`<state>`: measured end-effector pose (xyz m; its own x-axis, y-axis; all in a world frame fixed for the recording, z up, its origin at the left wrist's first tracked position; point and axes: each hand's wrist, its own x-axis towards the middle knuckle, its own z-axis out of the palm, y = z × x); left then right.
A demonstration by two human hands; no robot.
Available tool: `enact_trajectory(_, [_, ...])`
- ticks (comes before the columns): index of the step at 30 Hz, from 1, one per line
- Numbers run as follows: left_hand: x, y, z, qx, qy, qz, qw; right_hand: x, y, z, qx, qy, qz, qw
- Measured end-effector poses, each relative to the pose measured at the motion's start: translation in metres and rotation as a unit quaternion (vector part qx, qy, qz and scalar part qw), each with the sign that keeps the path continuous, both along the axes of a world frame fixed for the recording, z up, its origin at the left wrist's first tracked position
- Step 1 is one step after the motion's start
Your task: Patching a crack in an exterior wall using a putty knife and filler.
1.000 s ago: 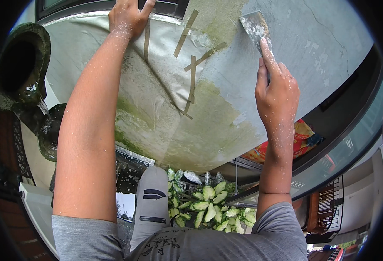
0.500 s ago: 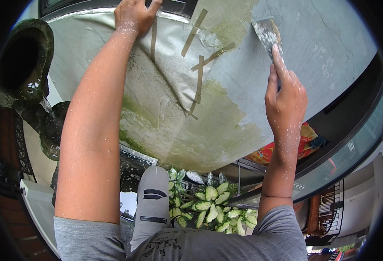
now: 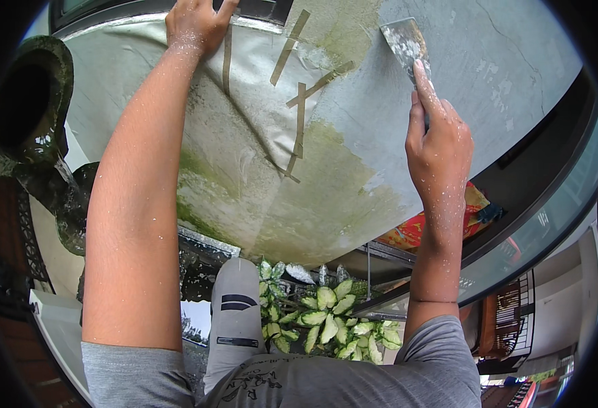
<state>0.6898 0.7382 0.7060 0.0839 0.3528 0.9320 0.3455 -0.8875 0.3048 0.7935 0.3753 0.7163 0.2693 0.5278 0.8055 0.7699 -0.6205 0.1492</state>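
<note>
My left hand reaches up to the dark window frame, its fingertips cut off by the top edge. Beneath it, a wrinkled silvery sheet is fixed to the wall with strips of brown tape. My right hand holds a paint-spattered metal scraper, index finger extended along it, the blade against or just over the pale blue-grey, cracked wall. Green staining covers the lower wall. White specks dot both my arms.
A dark, mossy fountain with running water stands at left. Leafy green-and-white plants grow below, beside my grey-clad leg. A dark-framed opening with glass and red patterned cloth lies at right, with a railing beyond.
The view shifts slightly. My right hand and scraper have moved a little to the right along the wall. My left hand stays at the window frame.
</note>
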Motion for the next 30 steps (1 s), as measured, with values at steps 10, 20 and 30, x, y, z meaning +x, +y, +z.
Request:
enact_trajectory(10, [-0.002,-0.001,0.001,-0.003,0.0,0.0,1.0,0.003,-0.002,-0.002,-0.009,-0.01,0.004,1.0])
enact_trajectory(20, [0.001,-0.002,0.001,-0.005,0.0,-0.01,1.0,0.001,-0.002,-0.002,-0.026,0.005,-0.026,0.999])
enact_trajectory(30, [0.0,0.001,0.001,0.008,-0.004,-0.008,1.0,0.003,-0.002,-0.005,-0.02,-0.006,0.006,1.0])
